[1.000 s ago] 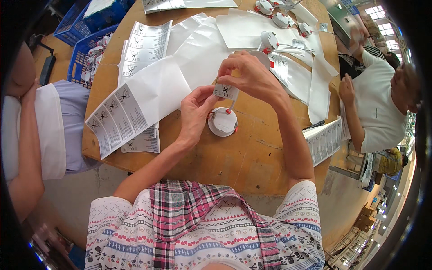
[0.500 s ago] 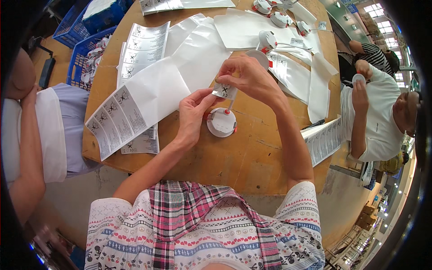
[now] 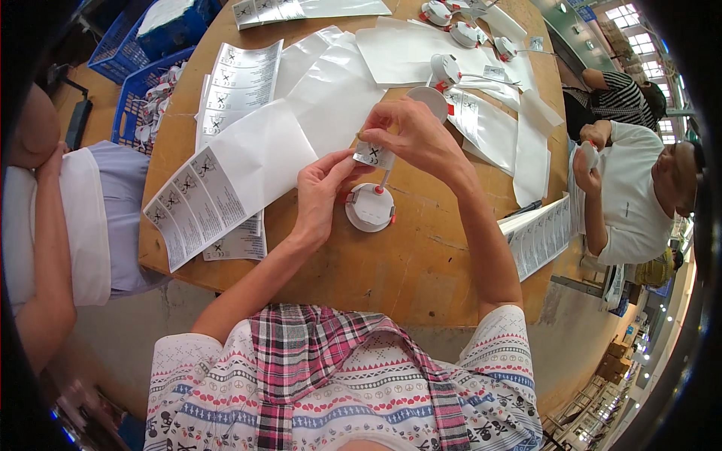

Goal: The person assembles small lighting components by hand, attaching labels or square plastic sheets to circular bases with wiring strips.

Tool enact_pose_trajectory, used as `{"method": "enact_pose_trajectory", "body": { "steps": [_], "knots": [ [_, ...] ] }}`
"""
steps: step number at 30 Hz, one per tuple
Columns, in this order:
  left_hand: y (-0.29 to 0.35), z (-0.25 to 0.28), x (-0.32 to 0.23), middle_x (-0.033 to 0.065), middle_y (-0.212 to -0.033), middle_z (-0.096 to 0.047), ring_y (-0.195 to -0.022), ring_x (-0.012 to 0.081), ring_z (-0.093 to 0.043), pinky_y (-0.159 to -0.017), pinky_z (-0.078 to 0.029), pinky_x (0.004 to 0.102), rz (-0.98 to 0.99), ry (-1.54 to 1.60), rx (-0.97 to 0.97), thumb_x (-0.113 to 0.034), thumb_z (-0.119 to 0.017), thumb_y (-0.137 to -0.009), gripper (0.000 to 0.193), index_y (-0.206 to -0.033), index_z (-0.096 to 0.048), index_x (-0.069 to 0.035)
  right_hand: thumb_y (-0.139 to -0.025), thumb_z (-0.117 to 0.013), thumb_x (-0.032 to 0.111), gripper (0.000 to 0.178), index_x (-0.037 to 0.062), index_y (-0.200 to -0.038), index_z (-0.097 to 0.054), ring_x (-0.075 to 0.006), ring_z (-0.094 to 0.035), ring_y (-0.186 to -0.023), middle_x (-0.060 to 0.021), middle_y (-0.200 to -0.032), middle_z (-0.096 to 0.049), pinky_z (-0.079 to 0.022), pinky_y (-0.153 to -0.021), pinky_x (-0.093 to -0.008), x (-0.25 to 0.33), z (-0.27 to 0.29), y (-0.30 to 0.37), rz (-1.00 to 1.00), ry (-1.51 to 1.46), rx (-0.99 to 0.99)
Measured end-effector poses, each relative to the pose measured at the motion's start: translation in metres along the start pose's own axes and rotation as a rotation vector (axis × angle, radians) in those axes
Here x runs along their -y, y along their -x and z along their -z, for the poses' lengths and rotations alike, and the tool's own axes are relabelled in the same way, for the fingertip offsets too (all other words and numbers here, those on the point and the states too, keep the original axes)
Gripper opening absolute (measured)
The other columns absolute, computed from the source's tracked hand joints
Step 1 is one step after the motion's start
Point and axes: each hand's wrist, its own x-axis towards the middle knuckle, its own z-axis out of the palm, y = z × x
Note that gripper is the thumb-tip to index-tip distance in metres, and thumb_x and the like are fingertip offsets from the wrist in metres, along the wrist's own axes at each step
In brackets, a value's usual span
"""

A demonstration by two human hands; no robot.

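Observation:
Between my two hands is a small silver label with black print, stretched over the white cable just above a round white downlight. My left hand pinches the label's left edge with thumb and fingertips. From above, my right hand grips its top edge between thumb and forefinger. The downlight lies on the wooden table with red-tipped clips at its sides. Its cable runs up behind the label, where my fingers partly hide it. Beyond my right hand sits another round white lamp part.
Label sheets and blank white backing paper cover the table's left and far parts. Several more downlights stand at the far right. A label strip lies by the right edge. Blue crates stand left; people sit on both sides.
My hands hold nearly the same pose, with the label still pinched between them. At the right, a co-worker's hands have lowered slightly with a round white part.

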Motion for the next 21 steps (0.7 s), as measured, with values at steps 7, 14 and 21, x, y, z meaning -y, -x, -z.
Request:
{"method": "enact_pose_trajectory", "body": {
  "steps": [7,14,21],
  "knots": [
    [-0.0012,0.0028,-0.0022,0.0128,-0.096,-0.065,-0.089,0.0176,-0.065,-0.076,-0.052,0.0238,-0.014,0.061,-0.008,-0.016,-0.052,-0.092,0.028,-0.108,-0.058,0.006,-0.079,-0.064,0.019,0.018,0.001,-0.081,-0.065,-0.0228,-0.057,-0.074,-0.0109,-0.074,-0.064,-0.044,-0.069,-0.0344,0.0026,-0.0022,0.0022,0.008,0.032,-0.042],
    [0.0004,-0.0033,0.0008,0.0121,-0.091,-0.066,-0.084,0.0163,-0.066,-0.067,-0.053,0.0229,-0.081,-0.128,-0.041,-0.016,-0.06,-0.088,0.026,-0.102,-0.06,0.005,-0.079,-0.064,0.019,0.017,0.0014,-0.08,-0.064,-0.0218,-0.057,-0.073,-0.01,-0.072,-0.063,-0.044,-0.067,-0.0338,0.0027,-0.0037,0.0019,0.014,0.068,-0.043],
    [-0.0017,-0.0022,-0.0027,0.0083,-0.088,-0.068,-0.08,0.0122,-0.066,-0.051,-0.047,0.0177,-0.023,-0.19,-0.068,-0.016,-0.063,-0.086,0.02,-0.096,-0.059,0.001,-0.078,-0.064,0.018,0.017,0.0011,-0.079,-0.064,-0.022,-0.056,-0.071,-0.0101,-0.071,-0.063,-0.044,-0.065,-0.0339,0.0032,-0.0043,0.0031,0.021,0.057,-0.064]
  ]
}}
